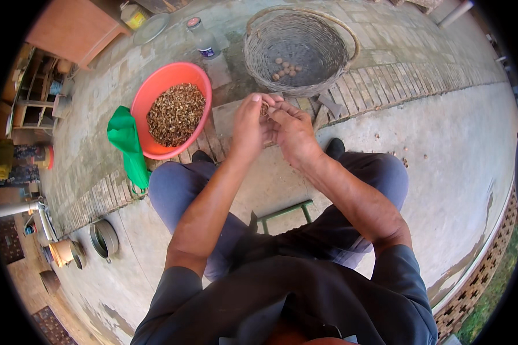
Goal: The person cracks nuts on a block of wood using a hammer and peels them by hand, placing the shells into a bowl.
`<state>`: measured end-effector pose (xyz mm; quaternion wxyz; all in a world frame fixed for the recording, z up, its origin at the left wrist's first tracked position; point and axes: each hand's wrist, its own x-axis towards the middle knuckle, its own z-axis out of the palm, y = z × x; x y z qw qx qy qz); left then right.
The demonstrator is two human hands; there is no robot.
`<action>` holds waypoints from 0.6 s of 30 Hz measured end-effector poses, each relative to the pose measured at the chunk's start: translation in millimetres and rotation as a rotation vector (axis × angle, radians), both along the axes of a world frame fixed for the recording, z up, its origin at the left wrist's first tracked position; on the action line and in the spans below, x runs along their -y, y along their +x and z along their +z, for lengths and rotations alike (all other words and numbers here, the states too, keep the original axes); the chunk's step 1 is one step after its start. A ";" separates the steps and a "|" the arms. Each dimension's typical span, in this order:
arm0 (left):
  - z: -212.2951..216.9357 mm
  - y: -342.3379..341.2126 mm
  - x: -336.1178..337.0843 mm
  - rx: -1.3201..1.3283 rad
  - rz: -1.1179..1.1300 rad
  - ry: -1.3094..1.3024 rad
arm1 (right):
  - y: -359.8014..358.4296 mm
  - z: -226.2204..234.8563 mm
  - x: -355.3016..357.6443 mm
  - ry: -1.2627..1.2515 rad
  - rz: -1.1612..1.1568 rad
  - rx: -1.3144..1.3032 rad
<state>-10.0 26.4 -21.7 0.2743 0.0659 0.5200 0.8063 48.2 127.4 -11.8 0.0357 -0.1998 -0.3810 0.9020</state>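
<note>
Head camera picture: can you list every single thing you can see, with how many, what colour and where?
wicker basket: one, grey-brown, top centre on the paving
nuts in basket: about ten, light brown, on the basket's bottom
basin: one, orange-red, left of the hands
shell pieces: a heap, brown, filling the basin
green bag: one, green, at the basin's left edge
plastic bottle: one, clear with red cap, top, left of the basket
metal pot: one, grey, lower left on the ground
small nut: one, brown, between both hands' fingers
left hand: one, centre
right hand: one, centre
</note>
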 end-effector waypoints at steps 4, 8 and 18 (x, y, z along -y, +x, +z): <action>-1.5 -1.0 1.3 0.019 -0.008 0.009 | -0.2 -3.3 -1.1 -0.026 0.023 -0.016; -1.8 -2.9 2.3 0.038 -0.017 -0.008 | -0.6 -2.6 -2.6 -0.045 0.049 -0.006; -9.3 -3.3 0.6 -0.093 -0.069 -0.075 | 1.0 -1.0 -10.3 -0.099 0.096 0.024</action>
